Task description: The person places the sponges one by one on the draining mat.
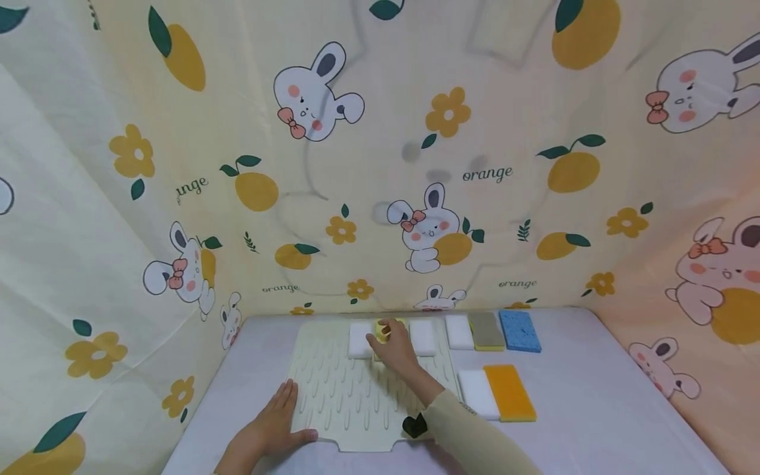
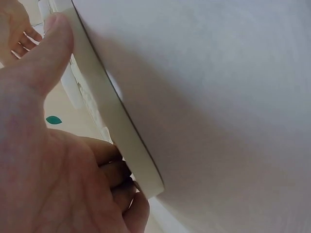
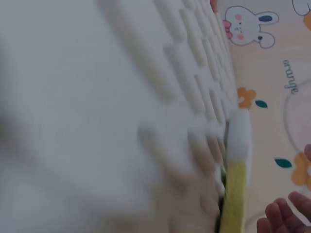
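A cream ridged board (image 1: pixel 332 396) lies on the table. Resting against its lower left corner is my left hand (image 1: pixel 270 422), thumb spread along the near edge and fingers along the side. The left wrist view shows this hand (image 2: pixel 58 160) touching the board's rim (image 2: pixel 124 131). My right hand (image 1: pixel 396 348) is over a yellow sponge (image 1: pixel 382 330) at the board's far end, between a white sponge (image 1: pixel 359 340) and another white sponge (image 1: pixel 423 338). In the right wrist view, its fingers (image 3: pixel 279 216) are apart from the yellow sponge (image 3: pixel 234 194).
Right of the board stand a white sponge (image 1: pixel 459 332), a grey-topped yellow sponge (image 1: pixel 485 330) and a blue sponge (image 1: pixel 520 330). Nearer lie a white sponge (image 1: pixel 478 393) and an orange sponge (image 1: pixel 510 392). A printed cloth (image 1: pixel 380 165) rises behind the table.
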Available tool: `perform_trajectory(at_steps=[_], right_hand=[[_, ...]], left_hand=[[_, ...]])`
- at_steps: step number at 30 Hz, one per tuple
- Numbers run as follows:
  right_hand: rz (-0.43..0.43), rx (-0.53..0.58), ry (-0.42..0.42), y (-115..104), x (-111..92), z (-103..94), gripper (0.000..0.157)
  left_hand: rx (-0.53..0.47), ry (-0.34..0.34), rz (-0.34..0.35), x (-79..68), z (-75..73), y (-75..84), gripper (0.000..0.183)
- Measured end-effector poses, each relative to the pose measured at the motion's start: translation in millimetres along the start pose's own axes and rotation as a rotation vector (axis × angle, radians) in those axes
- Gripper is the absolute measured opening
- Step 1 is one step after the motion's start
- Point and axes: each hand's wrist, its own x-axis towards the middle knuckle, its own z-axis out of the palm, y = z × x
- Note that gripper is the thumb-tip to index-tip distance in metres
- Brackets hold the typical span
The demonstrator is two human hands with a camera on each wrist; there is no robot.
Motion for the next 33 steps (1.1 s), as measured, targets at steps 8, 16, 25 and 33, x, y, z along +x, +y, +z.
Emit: perform_trajectory(at_steps=[8,16,25,33], right_hand=[[-0.137,-0.089,-0.085,7,-5,-43.3,0.055],[-0.158,-0.169,-0.161,20,-10,-90.9,0.063],[-0.144,-0.252,-0.218,42,-17,-136.7,0.076],[-0.004,-0.339,-0.254,50,-24,-175.4,0.089]], left_hand=[[0.0,0.008,0.003,1.5,1.1,-2.6,0.124],[0.02,0.001,-0.004,3.6,5.0,-5.6,0.126],[0.014,-0.006,-0.001,2.7,4.4,-5.4,0.125],[-0.007,0.009,0.02,1.1,3.3,-6.1,0.125]])
